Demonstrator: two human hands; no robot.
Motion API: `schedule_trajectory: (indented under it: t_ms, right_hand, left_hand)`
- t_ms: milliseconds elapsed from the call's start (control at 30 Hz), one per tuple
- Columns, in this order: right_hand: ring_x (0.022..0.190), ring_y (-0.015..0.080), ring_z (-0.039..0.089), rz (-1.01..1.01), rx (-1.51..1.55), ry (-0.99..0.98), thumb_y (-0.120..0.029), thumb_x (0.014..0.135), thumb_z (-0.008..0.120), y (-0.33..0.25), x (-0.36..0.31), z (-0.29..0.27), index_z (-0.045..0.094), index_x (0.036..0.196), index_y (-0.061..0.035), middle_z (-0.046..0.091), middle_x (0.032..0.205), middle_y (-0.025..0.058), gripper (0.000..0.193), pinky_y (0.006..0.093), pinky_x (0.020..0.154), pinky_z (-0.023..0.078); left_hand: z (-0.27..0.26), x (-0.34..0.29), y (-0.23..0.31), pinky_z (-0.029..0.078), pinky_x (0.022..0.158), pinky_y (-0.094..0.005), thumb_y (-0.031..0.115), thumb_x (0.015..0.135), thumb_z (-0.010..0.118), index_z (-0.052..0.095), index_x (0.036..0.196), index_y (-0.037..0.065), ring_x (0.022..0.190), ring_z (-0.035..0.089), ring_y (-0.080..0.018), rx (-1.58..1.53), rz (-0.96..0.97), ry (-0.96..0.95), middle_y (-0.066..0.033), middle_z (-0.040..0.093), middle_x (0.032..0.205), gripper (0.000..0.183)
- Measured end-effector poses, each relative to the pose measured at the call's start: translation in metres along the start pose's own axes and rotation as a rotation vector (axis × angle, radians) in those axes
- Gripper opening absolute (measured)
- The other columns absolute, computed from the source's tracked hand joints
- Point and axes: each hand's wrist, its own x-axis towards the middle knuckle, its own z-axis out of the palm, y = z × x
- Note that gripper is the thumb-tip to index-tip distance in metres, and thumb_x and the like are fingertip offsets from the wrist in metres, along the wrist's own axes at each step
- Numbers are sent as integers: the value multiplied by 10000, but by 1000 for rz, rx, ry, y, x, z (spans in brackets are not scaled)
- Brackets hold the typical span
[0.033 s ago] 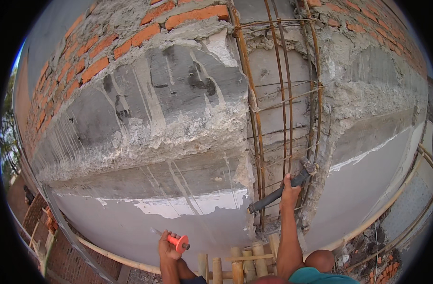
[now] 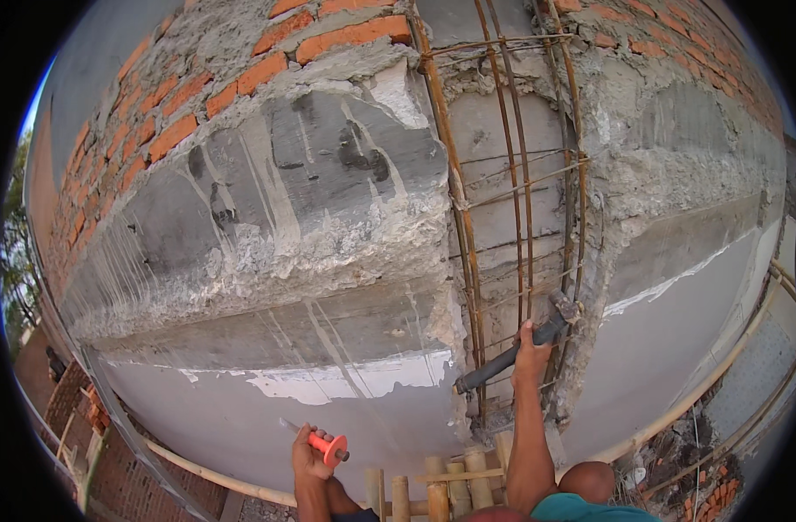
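Note:
My left hand (image 2: 307, 454), low in front of the smooth grey wall, is closed around a chisel (image 2: 334, 450) with a red-orange grip and round hand guard. The chisel's pale tip points up and left, apart from the wall. Farther right, my right hand (image 2: 532, 357) grips a hammer (image 2: 495, 369) by its dark handle, close to the head. The handle slants down to the left across the lower part of the rusty rebar (image 2: 521, 187). The hammer's mortar-crusted head is at the broken right edge of the column recess.
Rough concrete (image 2: 328, 248) juts out left of the rebar, with orange bricks (image 2: 353, 40) above it. Upright bamboo poles (image 2: 437, 498) stand below, between my arms. A long bamboo rail (image 2: 220, 472) runs along the wall's foot. Rubble and broken bricks (image 2: 718, 498) lie at lower right.
The view has shifted very slightly. Both hands keep the same hold on the chisel and the hammer.

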Motion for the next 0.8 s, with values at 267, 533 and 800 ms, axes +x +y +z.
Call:
schedule_trajectory:
  t_ms: [267,533,800]
  right_hand:
    - [671,120,529,60,25,-49,-479,936,771,-6,11,8,630,815,-62,568,718,-2,456,323,636,418]
    - [680,137,548,67,35,-31,-505,937,757,-18,5,5,654,843,11,591,726,17,535,324,636,438]
    - [733,139,584,125,74,-62,-520,902,790,-15,11,4,678,883,4,617,755,29,536,325,681,454]
  left_hand:
    - [88,-35,12,549,639,-350,327,1080,554,585,1090,123,653,566,-172,443,167,-443,-21,549,766,207]
    - [245,-92,4,527,649,-350,389,1123,441,594,1205,53,703,569,-175,469,115,-902,-36,539,813,378]
    - [343,-124,-10,531,663,-346,381,1119,459,603,1161,8,732,559,-193,486,-43,-897,-54,542,824,402]
